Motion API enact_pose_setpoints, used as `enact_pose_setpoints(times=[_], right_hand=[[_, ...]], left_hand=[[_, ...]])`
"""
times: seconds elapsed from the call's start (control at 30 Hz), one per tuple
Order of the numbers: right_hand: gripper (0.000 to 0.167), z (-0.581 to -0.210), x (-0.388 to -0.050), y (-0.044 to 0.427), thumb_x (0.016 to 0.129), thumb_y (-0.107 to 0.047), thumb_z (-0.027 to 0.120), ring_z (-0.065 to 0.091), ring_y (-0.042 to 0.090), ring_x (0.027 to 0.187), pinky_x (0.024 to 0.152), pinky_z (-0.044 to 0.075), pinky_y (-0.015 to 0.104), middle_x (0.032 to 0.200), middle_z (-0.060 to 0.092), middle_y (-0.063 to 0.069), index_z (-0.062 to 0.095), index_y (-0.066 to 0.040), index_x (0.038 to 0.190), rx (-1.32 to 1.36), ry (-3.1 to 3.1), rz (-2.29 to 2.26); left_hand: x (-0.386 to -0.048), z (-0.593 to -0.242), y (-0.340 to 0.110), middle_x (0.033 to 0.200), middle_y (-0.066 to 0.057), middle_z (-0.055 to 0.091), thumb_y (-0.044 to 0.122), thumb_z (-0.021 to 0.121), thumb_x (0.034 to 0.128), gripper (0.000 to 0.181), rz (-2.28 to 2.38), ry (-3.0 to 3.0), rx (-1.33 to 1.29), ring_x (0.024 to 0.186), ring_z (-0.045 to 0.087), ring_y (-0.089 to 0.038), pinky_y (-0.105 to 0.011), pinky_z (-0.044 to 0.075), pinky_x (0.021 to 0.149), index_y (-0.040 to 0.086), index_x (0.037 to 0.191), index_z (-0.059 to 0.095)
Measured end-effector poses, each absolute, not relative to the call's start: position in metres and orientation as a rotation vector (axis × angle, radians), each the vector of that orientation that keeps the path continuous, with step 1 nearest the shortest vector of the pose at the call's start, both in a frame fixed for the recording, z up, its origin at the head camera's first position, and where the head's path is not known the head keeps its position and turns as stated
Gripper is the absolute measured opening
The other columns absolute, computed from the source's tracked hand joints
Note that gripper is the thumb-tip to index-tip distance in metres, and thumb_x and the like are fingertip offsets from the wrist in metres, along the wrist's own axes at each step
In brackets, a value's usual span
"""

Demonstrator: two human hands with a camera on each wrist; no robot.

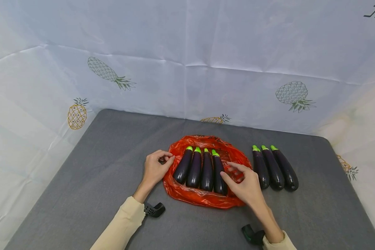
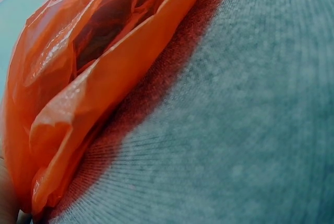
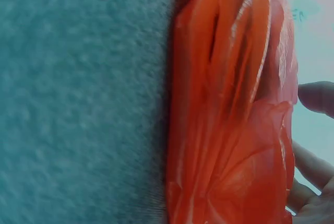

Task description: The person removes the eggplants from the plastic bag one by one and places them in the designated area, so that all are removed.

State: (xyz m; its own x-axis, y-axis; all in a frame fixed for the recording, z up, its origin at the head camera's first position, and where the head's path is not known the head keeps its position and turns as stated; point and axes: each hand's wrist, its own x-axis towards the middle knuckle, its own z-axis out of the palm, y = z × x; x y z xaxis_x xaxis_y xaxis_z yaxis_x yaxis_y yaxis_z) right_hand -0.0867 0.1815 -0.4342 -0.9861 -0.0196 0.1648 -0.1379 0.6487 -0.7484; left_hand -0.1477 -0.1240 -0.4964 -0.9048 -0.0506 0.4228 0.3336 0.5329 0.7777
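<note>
A red plastic bag [image 1: 193,198] lies spread open on the table, with several eggplants [image 1: 207,173] side by side in it, green stem ends toward the back. At the bag's left edge my left hand [image 1: 154,167] pinches the plastic between thumb and fingers; the left wrist view shows the bag [image 2: 120,72] drawn up to the fingertips. My right hand [image 1: 247,185] hovers over the bag's right side, fingers spread and holding nothing, its thumb close to the rightmost eggplant in the bag. Whether the thumb touches it, I cannot tell.
Three more eggplants [image 1: 272,170] lie in a row on the grey table [image 1: 112,146], right of the bag. Behind the table hangs a pale cloth [image 1: 162,90] printed with pineapples. Each wrist wears a black strap device [image 1: 155,209].
</note>
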Motion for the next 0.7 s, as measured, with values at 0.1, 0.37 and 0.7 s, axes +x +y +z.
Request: enact_pose_setpoints(times=[0.1,0.37,0.7], right_hand=[[0.041,-0.4356,-0.0863,0.179,0.085,-0.025,0.083,0.06,0.008,0.071,0.064,0.052,0.021,0.095,0.074,0.007,0.074,-0.008,0.121,0.118,-2.739,1.267],[0.046,-0.4422,-0.0861,0.1763,0.084,-0.03,0.084,0.062,0.014,0.076,0.069,0.052,0.022,0.095,0.072,0.004,0.073,-0.009,0.123,0.082,-2.805,1.258],[0.047,-0.4438,-0.0872,0.1748,0.084,-0.032,0.084,0.062,0.015,0.082,0.074,0.052,0.026,0.093,0.072,0.003,0.072,-0.008,0.124,0.09,-2.837,1.244]], left_hand=[[-0.1479,-0.4963,-0.124,0.07,-0.002,0.064,0.008,0.08,0.0847,0.006,-1.332,-2.381,-0.233,0.064,0.057,-0.008,-0.021,0.05,0.062,0.009,0.081,0.076],[-0.1478,-0.4964,-0.1241,0.07,-0.002,0.064,0.009,0.081,0.0848,0.005,-1.333,-2.379,-0.242,0.064,0.057,-0.007,-0.02,0.05,0.063,0.009,0.081,0.077],[-0.1476,-0.4952,-0.1242,0.07,-0.002,0.065,0.009,0.081,0.0849,0.006,-1.326,-2.374,-0.244,0.063,0.057,-0.007,-0.021,0.05,0.062,0.008,0.081,0.077]])
